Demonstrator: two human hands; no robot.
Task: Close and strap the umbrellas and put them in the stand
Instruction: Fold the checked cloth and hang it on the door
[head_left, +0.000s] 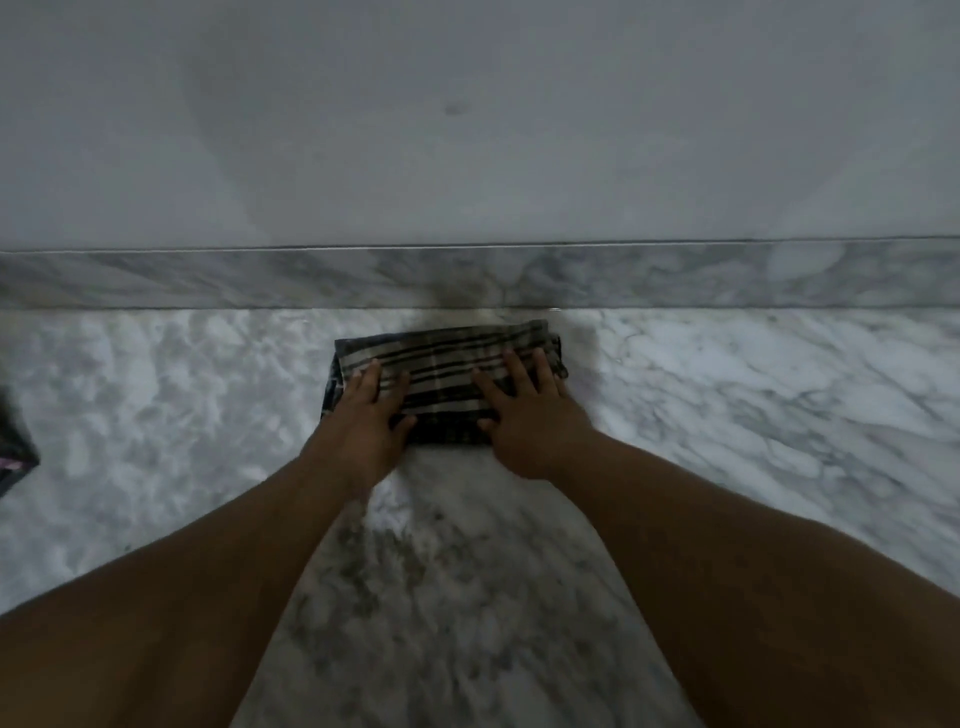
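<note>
A folded, soft plaid cloth (449, 382), dark with pale stripes, lies flat on veined marble floor (727, 395) under both palms. The left hand (366, 415) and right hand (524, 415) press it, fingers straight and spread, forearms extended. No umbrella is seen.

Head-height view, steeply down at floor (727, 395) and wall (467, 130)
</note>
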